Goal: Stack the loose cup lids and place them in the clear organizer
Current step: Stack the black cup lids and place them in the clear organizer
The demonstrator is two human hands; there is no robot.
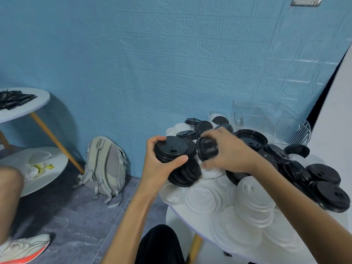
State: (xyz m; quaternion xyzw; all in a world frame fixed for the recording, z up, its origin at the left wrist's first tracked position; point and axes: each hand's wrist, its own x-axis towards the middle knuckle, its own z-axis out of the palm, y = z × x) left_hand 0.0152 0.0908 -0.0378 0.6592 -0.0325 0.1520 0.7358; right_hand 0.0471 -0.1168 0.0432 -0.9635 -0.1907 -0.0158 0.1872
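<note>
A round white table [182,220] is heaped with loose black lids [327,195] and clear lids [203,199]. My left hand [158,166] grips a short stack of black lids [171,149] above the table's left edge. My right hand [226,151] holds a single black lid [207,149] on edge just right of that stack, blurred by motion. The clear organizer [266,121] stands at the back of the table against the blue wall, its compartments showing no lids.
A grey backpack [106,166] leans on the wall on the floor to the left. A second white table [24,109] with black packets stands far left. Another person's knee [9,189] and shoe [24,248] are at the lower left.
</note>
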